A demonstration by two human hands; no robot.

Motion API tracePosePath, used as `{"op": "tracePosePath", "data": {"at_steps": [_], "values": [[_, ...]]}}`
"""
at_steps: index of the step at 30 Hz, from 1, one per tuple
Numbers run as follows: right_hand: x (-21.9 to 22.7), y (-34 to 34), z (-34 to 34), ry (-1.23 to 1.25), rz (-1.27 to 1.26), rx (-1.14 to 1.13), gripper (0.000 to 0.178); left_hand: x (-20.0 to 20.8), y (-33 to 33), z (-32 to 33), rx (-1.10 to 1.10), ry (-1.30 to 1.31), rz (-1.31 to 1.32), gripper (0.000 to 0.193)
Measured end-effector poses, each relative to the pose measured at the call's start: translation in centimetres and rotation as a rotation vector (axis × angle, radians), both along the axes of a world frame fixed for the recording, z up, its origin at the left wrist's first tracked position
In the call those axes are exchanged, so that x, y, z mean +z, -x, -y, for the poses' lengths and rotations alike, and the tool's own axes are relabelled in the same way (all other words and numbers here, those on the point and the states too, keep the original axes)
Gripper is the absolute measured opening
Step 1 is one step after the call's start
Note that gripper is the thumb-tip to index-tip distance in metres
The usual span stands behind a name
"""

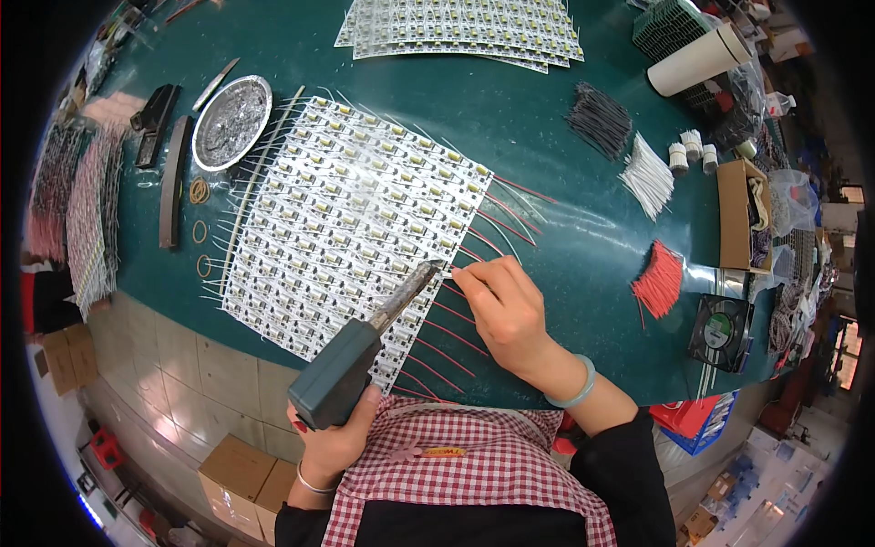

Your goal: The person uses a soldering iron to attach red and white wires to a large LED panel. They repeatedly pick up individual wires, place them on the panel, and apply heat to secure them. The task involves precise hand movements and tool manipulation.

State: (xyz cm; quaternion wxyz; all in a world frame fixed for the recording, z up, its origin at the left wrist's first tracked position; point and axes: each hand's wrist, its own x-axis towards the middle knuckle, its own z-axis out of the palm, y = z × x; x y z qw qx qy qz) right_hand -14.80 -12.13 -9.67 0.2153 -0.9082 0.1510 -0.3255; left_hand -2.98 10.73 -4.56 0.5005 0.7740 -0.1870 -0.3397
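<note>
My left hand (339,442) is wrapped round the dark green handle of a soldering gun (339,369). Its metal tip reaches up and right to the right edge of a white circuit board panel (351,214), which carries many small components in rows. Right by that tip, my right hand (506,314) pinches a thin wire end against the panel's edge; the fingers mostly hide the wire. Red wires (447,351) stick out along the right edge, with a few white ones among them farther up. White wires also stretch from the panel's left edge.
A metal bowl of grey residue (231,123), a dark bar (175,182) and rubber bands (200,190) lie left. More panels (465,32) are stacked at the back. Right are black (599,120), white (648,178) and red wire bundles (657,283), a small fan (720,332) and a cardboard box (736,219).
</note>
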Motion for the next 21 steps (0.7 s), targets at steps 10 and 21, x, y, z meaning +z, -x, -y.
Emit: {"op": "tracePosePath", "data": {"at_steps": [10,21], "values": [[-0.7,0.2,-0.1,0.027,-0.059,0.009,0.032,0.1,-0.3,1.4,-0.144,0.06,0.235,0.023],[-0.5,0.2,-0.1,0.036,-0.078,0.007,0.032,0.3,-0.5,2.1,-0.204,0.095,0.379,0.018]]}}
